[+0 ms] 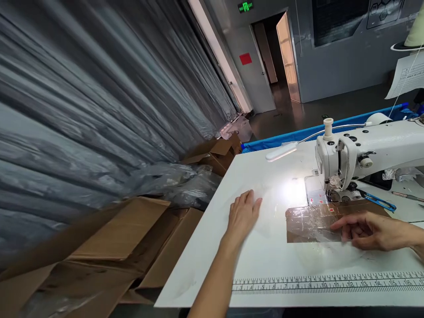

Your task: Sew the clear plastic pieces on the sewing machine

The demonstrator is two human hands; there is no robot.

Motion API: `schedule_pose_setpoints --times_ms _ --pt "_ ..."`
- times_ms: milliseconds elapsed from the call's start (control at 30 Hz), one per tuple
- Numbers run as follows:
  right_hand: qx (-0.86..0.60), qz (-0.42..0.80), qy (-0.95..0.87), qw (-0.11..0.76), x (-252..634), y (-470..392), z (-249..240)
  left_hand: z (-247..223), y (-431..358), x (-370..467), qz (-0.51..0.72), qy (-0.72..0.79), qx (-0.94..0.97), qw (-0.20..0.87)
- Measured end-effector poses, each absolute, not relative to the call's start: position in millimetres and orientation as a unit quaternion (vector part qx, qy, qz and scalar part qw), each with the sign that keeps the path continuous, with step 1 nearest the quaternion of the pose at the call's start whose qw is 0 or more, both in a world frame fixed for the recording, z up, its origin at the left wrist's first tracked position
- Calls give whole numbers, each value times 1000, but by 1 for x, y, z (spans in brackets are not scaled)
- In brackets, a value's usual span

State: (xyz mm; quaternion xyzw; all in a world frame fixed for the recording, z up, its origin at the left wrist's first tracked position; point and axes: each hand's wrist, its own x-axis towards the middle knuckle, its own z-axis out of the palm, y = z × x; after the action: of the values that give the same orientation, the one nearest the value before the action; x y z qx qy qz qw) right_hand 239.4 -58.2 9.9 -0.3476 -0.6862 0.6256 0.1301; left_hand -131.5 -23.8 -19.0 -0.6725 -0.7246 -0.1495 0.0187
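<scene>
My left hand (243,214) lies palm down on the white tabletop, left of the lit patch, with its fingers and thumb apart. Faint clear film seems to lie near it, though its edges are hard to make out. My right hand (371,230) is over a shiny brown sheet (304,226), its index finger stretched along the surface and the other fingers loosely curled. Glossy clear plastic with small red marks (320,202) lies at the sheet's back edge. Behind it stands a white sewing machine (331,163); its needle area is partly hidden.
A printed ruler (331,284) runs along the table's front edge. Blue thread snips (379,202) lie right of the needle area. A lamp (281,151) reaches over the table from behind. Open cardboard boxes (109,238) and crumpled plastic (185,181) stand to the left, beside grey curtains.
</scene>
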Motion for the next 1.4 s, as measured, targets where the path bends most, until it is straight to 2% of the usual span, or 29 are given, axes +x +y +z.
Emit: schedule_pose_setpoints --times_ms 67,167,300,467,600,733,867,1067,1200,1300,1400 --pt "-354 595 -704 159 244 -56 14 -20 -19 -136 -210 -734 -646 -8" --pt "-384 557 -705 215 247 -52 13 -17 -21 -127 -289 -716 -635 9" --pt "-382 546 -701 253 247 -50 10 -6 -40 -86 -352 -596 -722 23" --pt "-354 571 -697 251 243 -49 12 6 -51 -17 -263 -325 -905 -81" --pt "-321 570 -718 237 239 -58 24 11 -38 20 -206 -212 -942 -156" --pt "-291 582 -723 233 255 -76 40 24 -39 25 -150 -188 -940 -241" --pt "-336 624 -679 190 282 -83 49 38 -60 12 -189 -180 -902 -343" --pt "-302 649 -668 203 265 -71 46 32 -69 9 -274 -245 -885 -287" --pt "-231 688 -648 233 239 -83 57 32 -72 22 -246 -213 -862 -389" --pt "-240 678 -647 252 241 -97 71 42 -82 26 -226 -166 -844 -458" --pt "-269 656 -663 241 259 -102 75 52 -92 19 -226 -203 -828 -471"
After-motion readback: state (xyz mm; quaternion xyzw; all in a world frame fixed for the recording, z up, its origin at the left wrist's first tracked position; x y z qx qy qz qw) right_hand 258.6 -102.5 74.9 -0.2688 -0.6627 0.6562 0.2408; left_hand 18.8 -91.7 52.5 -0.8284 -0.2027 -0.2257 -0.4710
